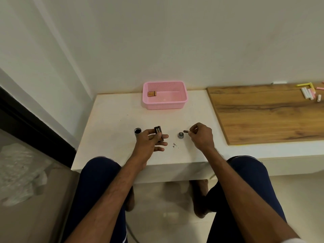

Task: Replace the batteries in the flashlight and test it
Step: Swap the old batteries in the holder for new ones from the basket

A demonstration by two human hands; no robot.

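Black battery holder (158,133) between left fingers (152,133)

A brown wood-grain board (266,113) is lying on the right part of the white tabletop (112,123) — white, pink and yellow chalk sticks (309,92) are resting at its far right corner. Crumpled clear plastic sheeting (19,174) is lying on the floor at left.

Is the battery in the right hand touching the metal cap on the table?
Apart. In the head view a strip of bare white table shows between the battery in the right hand and the cap.
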